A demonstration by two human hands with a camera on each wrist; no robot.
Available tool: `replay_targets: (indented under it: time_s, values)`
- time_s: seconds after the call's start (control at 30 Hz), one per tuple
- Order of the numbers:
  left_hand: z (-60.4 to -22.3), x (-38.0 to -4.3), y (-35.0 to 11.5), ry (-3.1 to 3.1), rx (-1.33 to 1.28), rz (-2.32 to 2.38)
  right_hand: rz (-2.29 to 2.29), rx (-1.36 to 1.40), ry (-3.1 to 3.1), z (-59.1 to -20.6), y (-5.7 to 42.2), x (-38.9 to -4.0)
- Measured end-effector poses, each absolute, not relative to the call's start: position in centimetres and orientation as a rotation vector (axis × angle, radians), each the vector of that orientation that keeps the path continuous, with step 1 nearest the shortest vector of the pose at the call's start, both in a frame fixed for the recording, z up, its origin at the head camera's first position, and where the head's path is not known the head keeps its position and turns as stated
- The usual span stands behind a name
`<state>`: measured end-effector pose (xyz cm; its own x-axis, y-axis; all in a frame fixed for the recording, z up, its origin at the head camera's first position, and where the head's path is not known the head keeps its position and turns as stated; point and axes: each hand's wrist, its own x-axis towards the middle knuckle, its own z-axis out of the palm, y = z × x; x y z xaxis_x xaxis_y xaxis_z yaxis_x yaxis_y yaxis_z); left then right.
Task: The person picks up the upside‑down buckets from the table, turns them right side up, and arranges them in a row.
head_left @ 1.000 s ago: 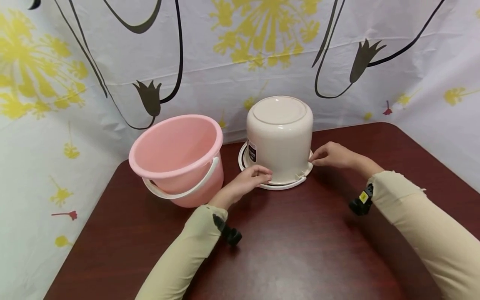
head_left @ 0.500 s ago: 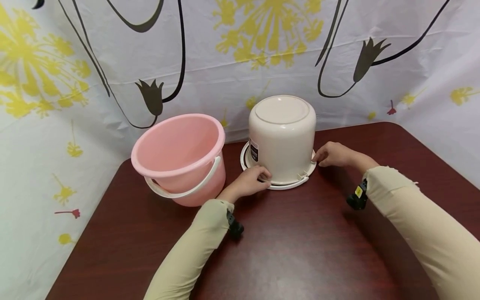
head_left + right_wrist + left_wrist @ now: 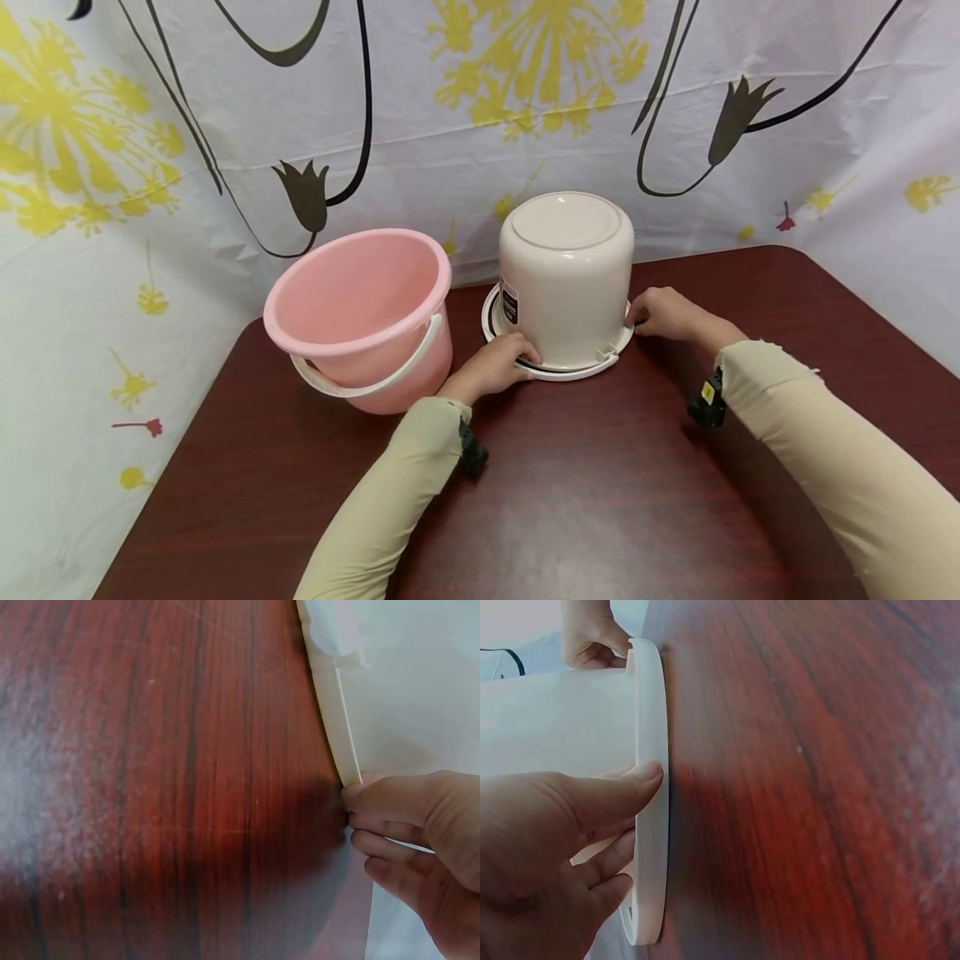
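A cream bucket [image 3: 566,275] stands upside down on the table, its rim and white handle [image 3: 570,375] down at the tabletop. My left hand [image 3: 498,364] grips the rim at the front left. In the left wrist view the left thumb [image 3: 622,793] lies over the rim band, with the fingers curled behind it. My right hand [image 3: 667,314] pinches the rim on the right side. In the right wrist view the right thumb [image 3: 397,796] presses the rim's edge, the fingers bent below it. A dark label [image 3: 509,302] shows on the bucket's left side.
A pink bucket [image 3: 367,321] stands upright and open at the left, its white handle [image 3: 375,387] hanging in front, close to my left forearm. The dark red wooden table [image 3: 600,500] ends at a patterned cloth [image 3: 480,150] behind.
My left fingers have closed in from above the rim to grip it. My right fingers have curled further onto the right rim. The view shifts slightly; both buckets stay in place.
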<state>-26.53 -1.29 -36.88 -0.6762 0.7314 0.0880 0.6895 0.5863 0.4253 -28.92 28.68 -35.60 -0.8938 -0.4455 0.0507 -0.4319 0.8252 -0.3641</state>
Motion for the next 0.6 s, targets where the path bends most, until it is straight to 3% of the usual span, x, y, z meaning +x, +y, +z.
replay_targets:
  time_s: [0.6]
  values:
    - [-36.81,-26.39,-1.76,2.648,1.432,0.818,-0.55,-0.757,3.082,-35.62,28.91,-28.08]
